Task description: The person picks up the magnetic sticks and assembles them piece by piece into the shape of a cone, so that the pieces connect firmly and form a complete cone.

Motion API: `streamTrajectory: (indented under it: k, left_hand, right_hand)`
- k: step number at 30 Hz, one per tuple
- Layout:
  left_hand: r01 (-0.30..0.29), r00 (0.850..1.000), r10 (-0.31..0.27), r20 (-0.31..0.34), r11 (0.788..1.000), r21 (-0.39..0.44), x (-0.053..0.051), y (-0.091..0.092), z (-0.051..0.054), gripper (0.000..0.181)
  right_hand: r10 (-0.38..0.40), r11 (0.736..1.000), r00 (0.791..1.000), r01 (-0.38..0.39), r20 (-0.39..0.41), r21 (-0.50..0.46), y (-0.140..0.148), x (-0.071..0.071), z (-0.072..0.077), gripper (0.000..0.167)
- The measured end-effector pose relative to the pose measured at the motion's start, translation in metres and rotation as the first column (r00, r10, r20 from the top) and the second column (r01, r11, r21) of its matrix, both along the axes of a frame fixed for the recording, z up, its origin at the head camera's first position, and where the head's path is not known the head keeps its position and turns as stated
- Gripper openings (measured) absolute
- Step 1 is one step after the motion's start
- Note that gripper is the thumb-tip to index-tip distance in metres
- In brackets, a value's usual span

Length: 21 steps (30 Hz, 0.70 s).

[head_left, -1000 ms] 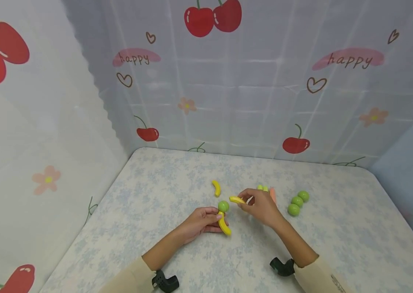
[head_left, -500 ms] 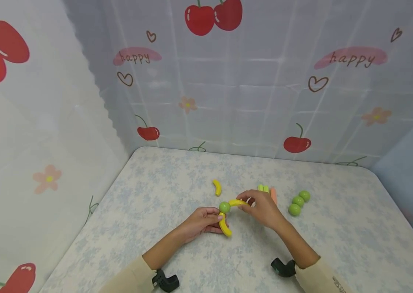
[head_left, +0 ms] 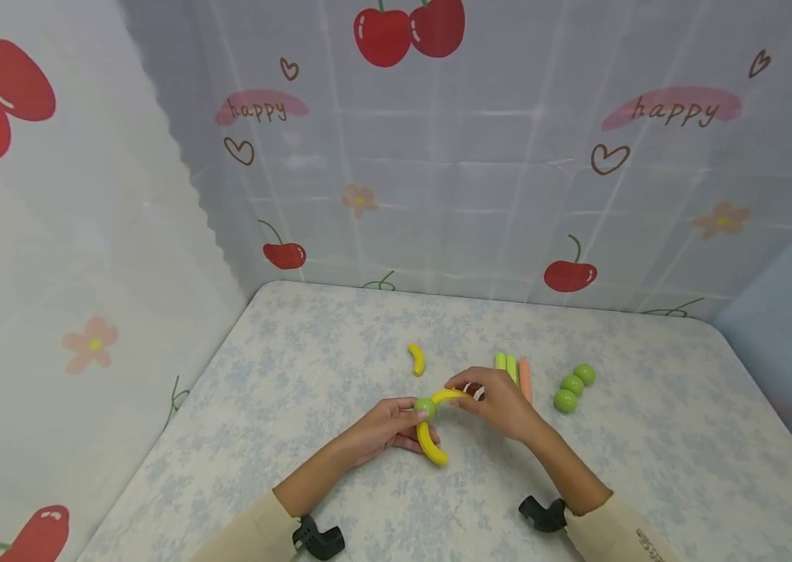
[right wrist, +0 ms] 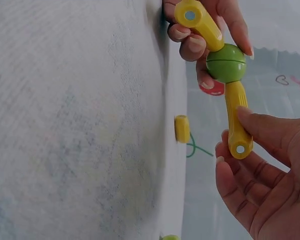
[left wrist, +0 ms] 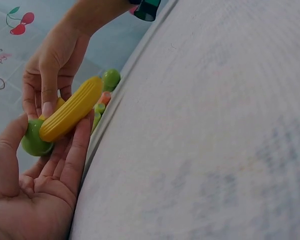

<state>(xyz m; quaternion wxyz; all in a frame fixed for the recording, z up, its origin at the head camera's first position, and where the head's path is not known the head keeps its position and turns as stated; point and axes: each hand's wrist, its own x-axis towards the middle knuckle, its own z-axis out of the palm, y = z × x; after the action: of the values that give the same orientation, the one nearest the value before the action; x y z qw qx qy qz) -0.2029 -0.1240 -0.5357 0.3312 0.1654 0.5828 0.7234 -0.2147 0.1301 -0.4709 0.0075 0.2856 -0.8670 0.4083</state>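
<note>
A green ball (head_left: 425, 408) is pinched by the left hand (head_left: 387, 428), its thumb on the ball. One curved yellow piece (head_left: 431, 446) extends from the ball toward the table's front. Another curved yellow piece (right wrist: 235, 115) touches the ball, and the right hand (right wrist: 275, 170) pinches it between thumb and fingers. In the left wrist view, the first yellow piece (left wrist: 75, 110) slants across the left hand's fingers (left wrist: 76, 150), joined to the green ball (left wrist: 36, 138). Round silvery discs show at the yellow ends in the right wrist view.
Behind the hands lies a loose curved yellow piece (head_left: 417, 359). Light green sticks (head_left: 511, 367) and an orange stick (head_left: 525, 380) lie behind the right hand. Three green balls (head_left: 573, 384) stand in a row to the right. A printed curtain (head_left: 438, 172) hangs behind the table.
The right hand has brought its yellow piece leftward against the green ball. The left hand's thumb has shifted from the lower yellow piece onto the ball, and that piece has swung slightly forward.
</note>
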Motion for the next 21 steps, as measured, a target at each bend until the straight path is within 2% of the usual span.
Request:
streamTrajectory:
  k: [6, 11, 16, 21]
  left_hand:
    - [0.024, 1.0, -0.024, -0.005, 1.0, -0.012, 0.0, 0.0, 0.001, 0.043]
    - [0.018, 1.0, -0.018, -0.005, 1.0, -0.023, 0.0, 0.001, 0.002, 0.043]
    - [0.013, 1.0, -0.013, 0.015, 1.0, -0.006, 0.001, 0.0, 0.004, 0.046]
    - [0.006, 1.0, -0.006, 0.028, 1.0, 0.007, 0.002, 0.0, 0.006, 0.046]
  right_hand:
    - [0.057, 0.998, 0.998, -0.056, 0.017, -0.009, -0.003, 0.001, -0.002, 0.019]
    - [0.058, 0.998, 0.998, -0.058, 0.008, -0.004, -0.004, 0.001, -0.002, 0.019]
    - [-0.024, 1.0, 1.0, 0.024, -0.004, 0.001, 0.006, -0.002, 0.006, 0.017]
    - [-0.129, 0.992, 0.99, 0.129, -0.048, -0.006, 0.028, -0.009, 0.021, 0.017]
